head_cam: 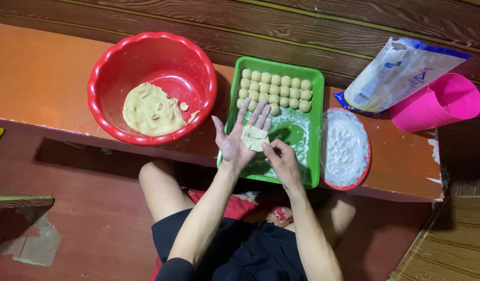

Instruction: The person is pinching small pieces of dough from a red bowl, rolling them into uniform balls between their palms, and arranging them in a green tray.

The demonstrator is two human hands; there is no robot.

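Observation:
My left hand is held flat, palm up, fingers spread, over the green tray. A small flattened piece of pale dough lies on its palm. My right hand pinches the dough's lower right edge with its fingertips. Several rolled dough balls sit in rows at the far end of the tray, whose near part is dusted with flour. A red bowl to the left holds a lump of yellow dough.
A red-rimmed plate of white flour lies right of the tray. A flour bag leans on a pink jug at the far right. All stand on a low orange bench. My bare knees are under its front edge.

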